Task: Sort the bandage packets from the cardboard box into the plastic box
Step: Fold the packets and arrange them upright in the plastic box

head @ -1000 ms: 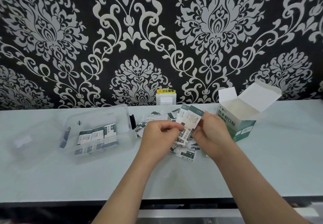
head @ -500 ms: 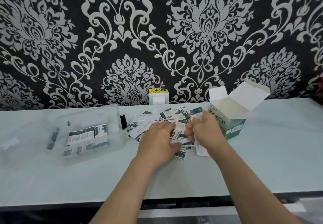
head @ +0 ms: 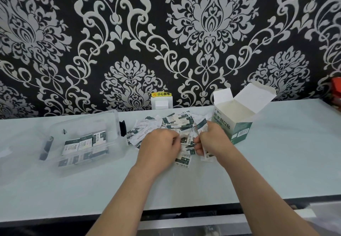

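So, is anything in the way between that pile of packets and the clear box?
Nothing visible: the pile of packets lies right beside the plastic box, whose top is open.

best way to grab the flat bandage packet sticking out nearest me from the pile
Pinch the near short edge of the white-and-green paper bandage packet, coming from the front of the pale table. It lies flat, its far end tucked under the heap of packets, so probably only that near end is free.
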Action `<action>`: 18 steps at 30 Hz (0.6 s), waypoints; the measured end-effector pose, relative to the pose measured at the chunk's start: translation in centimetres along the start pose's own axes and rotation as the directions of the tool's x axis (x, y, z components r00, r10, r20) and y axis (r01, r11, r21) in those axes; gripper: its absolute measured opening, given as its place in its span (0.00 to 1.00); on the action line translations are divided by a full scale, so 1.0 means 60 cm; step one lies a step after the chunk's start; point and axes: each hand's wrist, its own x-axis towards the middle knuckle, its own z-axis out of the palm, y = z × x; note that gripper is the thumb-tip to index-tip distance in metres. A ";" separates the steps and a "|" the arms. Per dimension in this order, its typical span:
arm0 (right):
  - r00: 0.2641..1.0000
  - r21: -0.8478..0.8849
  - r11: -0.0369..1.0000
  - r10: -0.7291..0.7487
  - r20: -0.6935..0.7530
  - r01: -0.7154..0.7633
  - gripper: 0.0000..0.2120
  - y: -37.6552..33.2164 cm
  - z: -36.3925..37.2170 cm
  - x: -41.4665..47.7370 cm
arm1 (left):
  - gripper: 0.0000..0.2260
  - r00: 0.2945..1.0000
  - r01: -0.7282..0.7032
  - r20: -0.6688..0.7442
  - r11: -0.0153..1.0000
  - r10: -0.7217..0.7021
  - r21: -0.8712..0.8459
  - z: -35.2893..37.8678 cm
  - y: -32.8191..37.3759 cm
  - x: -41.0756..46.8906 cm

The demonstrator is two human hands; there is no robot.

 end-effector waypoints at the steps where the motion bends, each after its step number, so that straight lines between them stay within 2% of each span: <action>1: 1.000 0.006 1.000 -0.006 -0.012 0.006 0.13 0.001 0.001 0.001 | 0.13 1.000 0.004 -0.024 1.000 -0.004 -0.011 -0.001 0.001 0.001; 4: 0.998 0.009 1.000 -0.022 -0.054 0.022 0.12 0.001 0.005 0.002 | 0.07 0.998 0.041 -0.041 0.996 -0.045 -0.077 0.001 0.009 0.004; 6: 0.999 0.002 1.000 -0.019 -0.045 0.019 0.14 0.001 0.010 -0.001 | 0.12 0.998 0.046 0.047 0.998 -0.044 -0.048 0.011 0.017 0.004; 9: 1.000 0.122 0.992 0.027 -0.010 -0.026 0.17 0.001 0.010 -0.005 | 0.19 0.992 0.015 0.127 0.997 -0.025 0.077 0.025 0.022 0.007; 13: 0.994 0.288 0.952 0.090 0.054 -0.102 0.15 -0.006 -0.001 -0.014 | 0.10 0.995 0.008 0.097 0.996 -0.017 0.088 0.019 0.019 0.012; 15: 0.993 0.298 0.948 0.097 0.063 -0.112 0.14 -0.009 -0.006 -0.016 | 0.05 0.997 0.002 0.071 0.997 -0.008 0.074 0.013 0.020 0.013; 18: 0.997 0.244 0.967 0.079 0.002 -0.077 0.16 -0.007 -0.011 -0.011 | 0.06 0.998 0.034 0.050 0.998 -0.037 0.056 0.001 0.017 0.010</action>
